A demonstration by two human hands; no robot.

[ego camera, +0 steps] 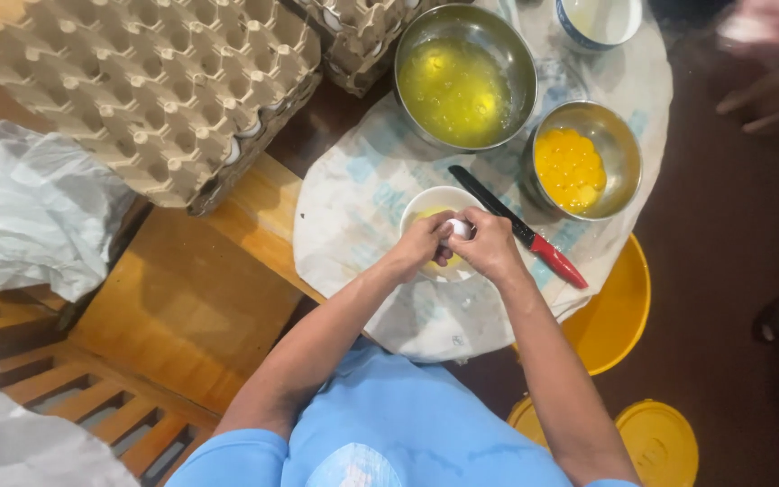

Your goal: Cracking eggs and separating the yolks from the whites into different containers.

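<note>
Reaching forward with both forearms angled inward, we bring our hands together over the small white bowl (435, 203), which serves as our landmark. Our left hand (418, 243) curls its fingers around one side of a white egg (459, 227), and our right hand (490, 243) closes on the other side, thumbs meeting on top, so both hands grip the egg just above the bowl's near rim. Some yellow shows inside the bowl under our knuckles. Just right of the bowl lies a knife (517, 227) with a black blade and a red handle, slanting away toward the near right. Beyond the bowl stands a large steel bowl (464, 77) of clear yellowish egg white, and to the right of the white bowl, past the knife, a smaller steel bowl (585, 160) holds whole yolks. All of these rest on a pale printed sack (362, 180) spread as a cover, its faded blue markings showing left of the bowl. Far left of the bowl sit stacked brown cardboard egg trays (151, 90), with white eggs peeking from between the layers. Near right of the bowl, below the sack's edge, we see yellow round lids (658, 442).
</note>
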